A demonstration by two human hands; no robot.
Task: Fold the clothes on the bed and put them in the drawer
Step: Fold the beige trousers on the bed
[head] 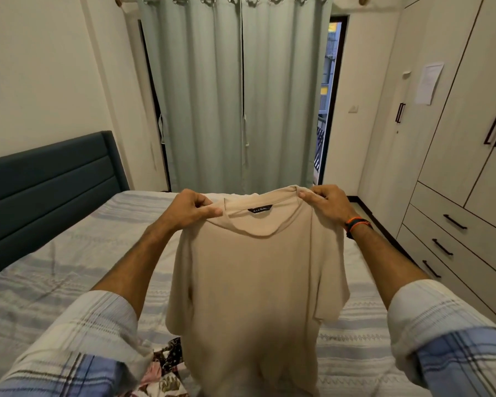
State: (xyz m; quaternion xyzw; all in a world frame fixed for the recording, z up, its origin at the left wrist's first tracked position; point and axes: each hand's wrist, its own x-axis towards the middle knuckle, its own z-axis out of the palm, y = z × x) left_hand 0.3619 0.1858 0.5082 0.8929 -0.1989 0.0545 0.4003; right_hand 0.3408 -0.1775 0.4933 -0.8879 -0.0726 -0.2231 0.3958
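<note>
Holding up a beige T-shirt (pixel 255 282) in the head view, both hands pinching it at the shoulders, one either side of the neckline. Left hand (pixel 188 209) is gripping the left shoulder seam at about 10 o'clock from the shirt's middle, thumb and fingers curled on the fabric. Right hand (pixel 328 203) is gripping the right shoulder at about 1 o'clock, same pinch; an orange-and-dark wristband (pixel 355 224) is sitting on that wrist. Shirt is hanging off the bed, front panel toward the camera, collar label (pixel 259 209) showing inside the neck, short sleeves drooping at both sides, hem running out of frame at 6 o'clock.

Bed (pixel 69 253) with a striped pale sheet is lying under and behind the shirt. A floral patterned garment (pixel 166 371) is lying crumpled on the bed at 7 o'clock from the shirt, partly hidden by the left sleeve of the person's plaid shirt (pixel 78 353). Dark blue headboard (pixel 46 179) is at 9 o'clock. Pale green curtains (pixel 235 93) are hanging at 12 o'clock, a narrow gap to the outside at their right edge. Wardrobe (pixel 453 110) is standing at 3 o'clock, with three closed drawers (pixel 453 224) below its doors, dark handles on each.
</note>
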